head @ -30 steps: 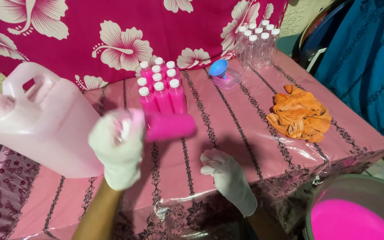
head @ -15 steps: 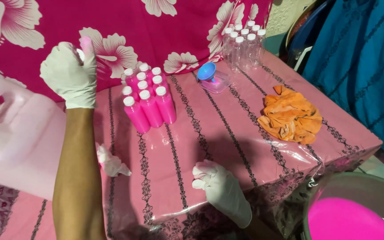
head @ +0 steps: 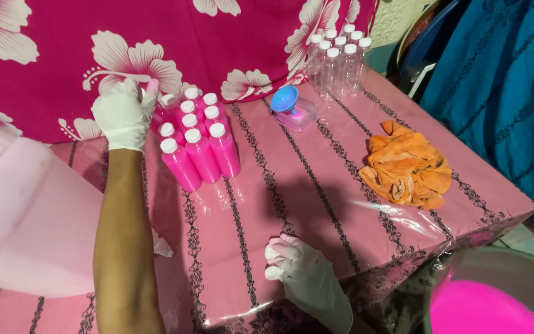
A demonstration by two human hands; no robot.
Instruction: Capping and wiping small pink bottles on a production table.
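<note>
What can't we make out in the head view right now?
- Left hand: its grip on a pink bottle at the back of the group; glove and front bottles cover it, so contact is unclear.
- Large jug: cut off by the left edge.
- Basin of pink liquid: cut off at the bottom right corner.
- Right hand: fingers curled on the table edge; underside hidden.
</note>
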